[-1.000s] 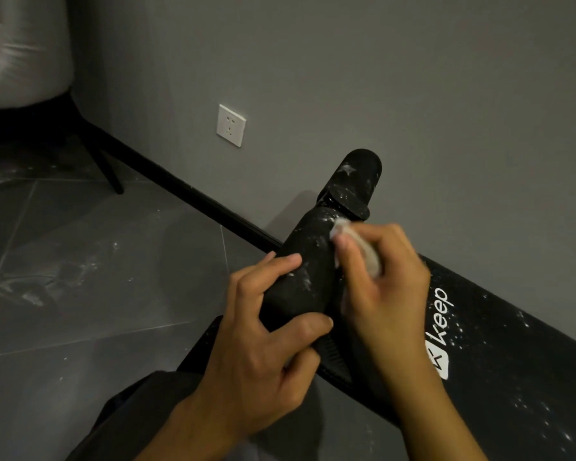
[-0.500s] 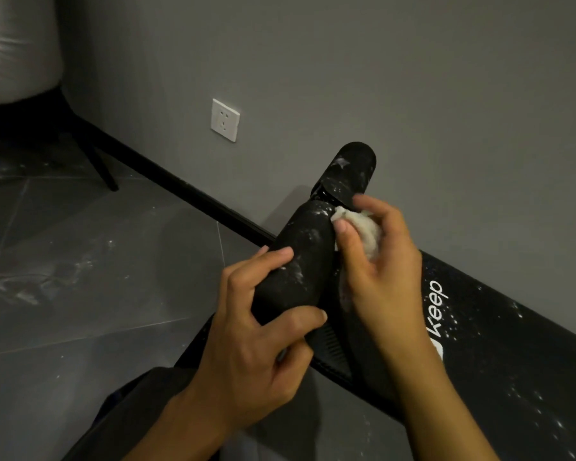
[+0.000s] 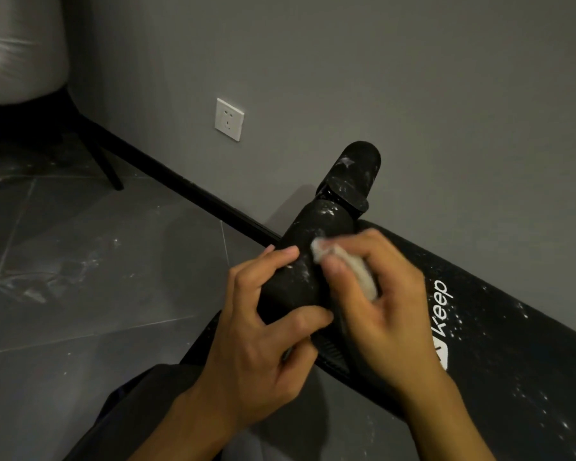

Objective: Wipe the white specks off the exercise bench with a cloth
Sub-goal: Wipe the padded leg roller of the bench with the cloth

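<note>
A black exercise bench [image 3: 499, 331] with a white "keep" logo runs from the centre to the lower right, dotted with white specks. At its near end stands a black foam roller [image 3: 316, 241], also speckled, with a second roller [image 3: 356, 171] behind it. My left hand [image 3: 263, 331] grips the near roller from the left, fingers and thumb curled round it. My right hand [image 3: 379, 307] holds a crumpled white cloth [image 3: 343, 264] and presses it against the roller's right side.
A grey wall with a white socket [image 3: 229, 119] and black skirting stands just behind the bench. The dark tiled floor [image 3: 80, 277] on the left is dusty. A chair with black legs [image 3: 103, 161] is at the upper left.
My right hand with the cloth has slid down the roller from near its top toward my left hand. My left hand has kept its grip.
</note>
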Action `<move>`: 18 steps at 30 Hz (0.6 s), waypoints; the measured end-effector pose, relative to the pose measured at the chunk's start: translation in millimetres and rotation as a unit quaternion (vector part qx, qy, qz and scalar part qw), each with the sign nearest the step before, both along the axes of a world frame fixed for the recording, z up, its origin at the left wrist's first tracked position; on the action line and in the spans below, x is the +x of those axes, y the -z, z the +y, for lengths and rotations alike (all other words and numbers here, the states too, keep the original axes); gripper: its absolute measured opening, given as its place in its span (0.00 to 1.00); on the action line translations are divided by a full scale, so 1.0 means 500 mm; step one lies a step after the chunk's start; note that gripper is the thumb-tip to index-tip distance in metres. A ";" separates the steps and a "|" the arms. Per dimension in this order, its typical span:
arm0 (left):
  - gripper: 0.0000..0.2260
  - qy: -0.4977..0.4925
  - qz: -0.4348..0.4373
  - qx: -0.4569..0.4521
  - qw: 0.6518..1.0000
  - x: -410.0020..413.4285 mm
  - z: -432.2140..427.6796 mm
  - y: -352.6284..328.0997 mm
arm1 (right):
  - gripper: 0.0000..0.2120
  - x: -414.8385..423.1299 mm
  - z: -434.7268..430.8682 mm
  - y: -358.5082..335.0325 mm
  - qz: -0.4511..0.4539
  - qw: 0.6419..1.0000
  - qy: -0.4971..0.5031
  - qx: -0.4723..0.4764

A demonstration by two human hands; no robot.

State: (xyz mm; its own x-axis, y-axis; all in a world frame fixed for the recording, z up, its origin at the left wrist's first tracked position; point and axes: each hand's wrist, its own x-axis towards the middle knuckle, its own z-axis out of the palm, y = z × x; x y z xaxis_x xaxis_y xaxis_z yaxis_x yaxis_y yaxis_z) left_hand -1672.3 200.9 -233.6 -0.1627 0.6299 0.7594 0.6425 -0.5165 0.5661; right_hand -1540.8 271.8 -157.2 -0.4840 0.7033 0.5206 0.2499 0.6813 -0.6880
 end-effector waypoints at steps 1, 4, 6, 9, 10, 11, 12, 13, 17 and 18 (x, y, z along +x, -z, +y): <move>0.14 0.005 0.000 -0.004 1.000 0.000 -0.002 -0.001 | 0.04 0.005 -0.016 -0.001 -0.003 0.999 -0.034 0.001; 0.14 0.009 -0.001 -0.017 1.000 -0.002 -0.007 0.002 | 0.04 0.008 -0.023 -0.008 -0.014 0.998 -0.062 -0.003; 0.15 0.010 -0.008 -0.029 0.999 -0.003 -0.009 0.007 | 0.04 -0.003 0.001 -0.018 -0.027 1.000 -0.009 0.011; 0.15 0.013 -0.002 -0.046 0.999 -0.006 -0.011 0.012 | 0.05 -0.012 0.005 -0.026 -0.043 0.998 0.039 0.021; 0.15 0.014 0.003 -0.047 0.999 -0.007 -0.011 0.011 | 0.04 -0.011 -0.003 -0.027 -0.050 0.999 0.012 0.017; 0.16 0.013 0.012 -0.045 0.999 -0.007 -0.013 0.011 | 0.04 -0.006 -0.015 -0.027 -0.054 0.998 -0.026 0.010; 0.16 0.012 0.023 -0.042 0.999 -0.008 -0.014 0.009 | 0.04 -0.002 -0.025 -0.028 -0.052 0.997 -0.064 0.003; 0.16 0.011 0.032 -0.039 0.999 -0.010 -0.017 0.007 | 0.04 0.002 -0.031 -0.032 -0.049 0.995 -0.091 -0.003; 0.14 0.016 -0.016 -0.030 0.999 -0.012 -0.033 -0.007 | 0.06 0.001 0.015 -0.035 -0.085 0.995 0.021 0.042; 0.13 0.014 -0.041 -0.022 0.999 -0.009 -0.037 -0.010 | 0.07 -0.002 0.032 -0.029 -0.088 0.992 0.080 0.048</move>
